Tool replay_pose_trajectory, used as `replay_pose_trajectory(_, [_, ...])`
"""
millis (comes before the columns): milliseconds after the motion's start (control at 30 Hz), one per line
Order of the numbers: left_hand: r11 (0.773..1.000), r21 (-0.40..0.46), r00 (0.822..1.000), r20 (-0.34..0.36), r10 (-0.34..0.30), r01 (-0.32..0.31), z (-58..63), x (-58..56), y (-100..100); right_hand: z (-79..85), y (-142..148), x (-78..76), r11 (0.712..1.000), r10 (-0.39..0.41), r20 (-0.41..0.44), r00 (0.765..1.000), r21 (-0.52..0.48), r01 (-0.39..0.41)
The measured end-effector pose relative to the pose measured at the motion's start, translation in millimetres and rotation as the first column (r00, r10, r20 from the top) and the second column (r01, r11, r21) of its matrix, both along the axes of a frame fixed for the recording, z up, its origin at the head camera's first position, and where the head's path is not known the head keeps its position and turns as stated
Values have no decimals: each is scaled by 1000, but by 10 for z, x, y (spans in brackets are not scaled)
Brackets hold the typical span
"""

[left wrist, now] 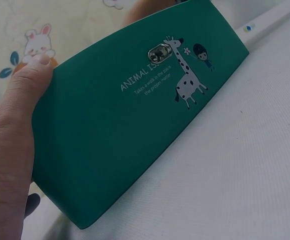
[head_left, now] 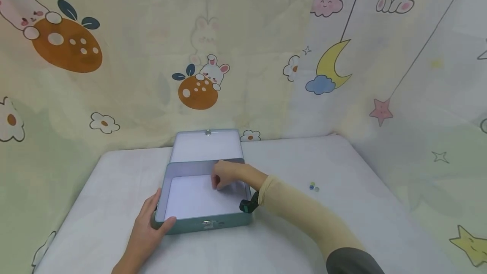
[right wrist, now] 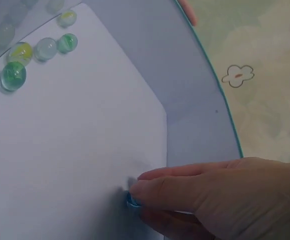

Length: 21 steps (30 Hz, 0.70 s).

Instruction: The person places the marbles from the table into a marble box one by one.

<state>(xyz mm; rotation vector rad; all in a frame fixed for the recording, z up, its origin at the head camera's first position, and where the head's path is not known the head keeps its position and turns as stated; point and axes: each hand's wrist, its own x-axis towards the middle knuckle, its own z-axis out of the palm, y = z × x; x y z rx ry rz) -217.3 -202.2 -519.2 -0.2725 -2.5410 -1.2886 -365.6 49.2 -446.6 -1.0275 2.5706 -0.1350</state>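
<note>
A green box (head_left: 207,223) with a metal clasp stands on the table, its pale lid (head_left: 207,146) swung back. My left hand (head_left: 146,223) grips its near left corner, thumb over the front rim and fingers along the left side. A giraffe print (left wrist: 187,82) decorates the front wall. Inside the box, my right hand (head_left: 228,174) reaches down at the far right part. Its fingertips pinch a blue glass marble (right wrist: 133,201) close to the floor of the box. Several green, yellow and clear marbles (right wrist: 13,76) lie along another wall, hidden from the head view by the front wall.
A few small marbles (head_left: 314,187) lie on the white-covered table (head_left: 289,160), right of the box. Behind the table hangs a printed cloth (head_left: 137,75) with rabbits, a moon and stars. A dark device (head_left: 249,204) is strapped at my right wrist.
</note>
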Motion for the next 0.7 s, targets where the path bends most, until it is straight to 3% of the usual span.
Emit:
replay_pose_trajectory(200, [1000,6,1000,8,-11,11,5,21,5,113,29,51,999,6,-27,1000,-47,-7])
replay_pose_trajectory(433, [1000,-17,1000,28,-12,12,-63,56,49,338,384,252,981,-77,-35,996,-184,69])
replay_pose_trajectory(533, [1000,-21,1000,28,0,1,-40,79,8,448,573,371,946,-160,-56,985,-294,137])
replay_pose_trajectory(700, [1000,-12,1000,27,-4,4,19,38,-10,559,1067,508,837,-323,-93,942,-493,239])
